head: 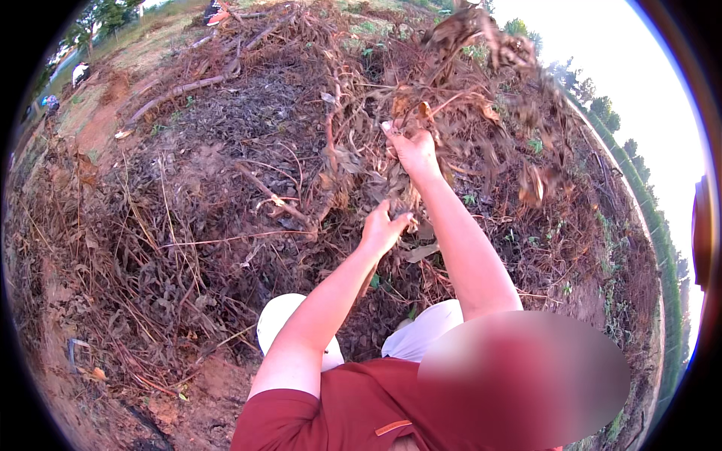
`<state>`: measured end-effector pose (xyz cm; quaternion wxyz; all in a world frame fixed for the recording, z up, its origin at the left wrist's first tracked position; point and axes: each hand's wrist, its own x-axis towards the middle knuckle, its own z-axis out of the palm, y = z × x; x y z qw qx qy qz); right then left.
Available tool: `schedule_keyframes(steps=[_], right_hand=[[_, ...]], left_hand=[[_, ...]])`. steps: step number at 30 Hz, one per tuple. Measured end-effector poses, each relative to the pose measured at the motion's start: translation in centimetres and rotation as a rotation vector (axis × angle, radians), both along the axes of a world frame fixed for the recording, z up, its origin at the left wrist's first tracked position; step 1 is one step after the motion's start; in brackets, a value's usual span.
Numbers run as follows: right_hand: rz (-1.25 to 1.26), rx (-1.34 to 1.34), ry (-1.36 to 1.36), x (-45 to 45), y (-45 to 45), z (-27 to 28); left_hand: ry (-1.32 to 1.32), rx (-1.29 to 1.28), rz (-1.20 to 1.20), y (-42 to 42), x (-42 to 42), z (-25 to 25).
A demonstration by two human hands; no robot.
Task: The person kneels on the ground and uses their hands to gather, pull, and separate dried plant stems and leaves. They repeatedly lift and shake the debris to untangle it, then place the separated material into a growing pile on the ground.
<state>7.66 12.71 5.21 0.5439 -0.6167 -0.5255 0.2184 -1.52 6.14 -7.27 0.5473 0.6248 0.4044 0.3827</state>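
Note:
Dried, leafy brown plant stalks (457, 104) rise in front of me, their upper leaves blurred. My right hand (414, 147) is closed around the stalks at mid-height, thumb up. Lower and slightly to the left, my left hand (386, 230) grips the same bundle near its lower end, with withered leaves between thumb and fingers. A thin stem (369, 276) shows beneath my left forearm. The leaves partly hide the fingers of both hands.
A heap of withered stalks and leaves (152, 270) spreads around me. A forked bare branch (276, 200) lies to the left, with longer branches (186, 87) beyond. A curved grey tool-like object (73, 352) lies far left. People (80, 73) are in the distance at upper left.

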Motion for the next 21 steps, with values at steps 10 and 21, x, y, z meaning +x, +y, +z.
schedule_keyframes(steps=[10,21], right_hand=[[0.452,0.048,0.24,-2.0,-6.0,3.3],[0.566,-0.035,-0.041,-2.3,-4.5,0.6]], left_hand=[[-0.314,-0.16,0.061,1.4,-1.2,1.3],[-0.571,-0.329,0.105,4.4,-5.9,2.4]])
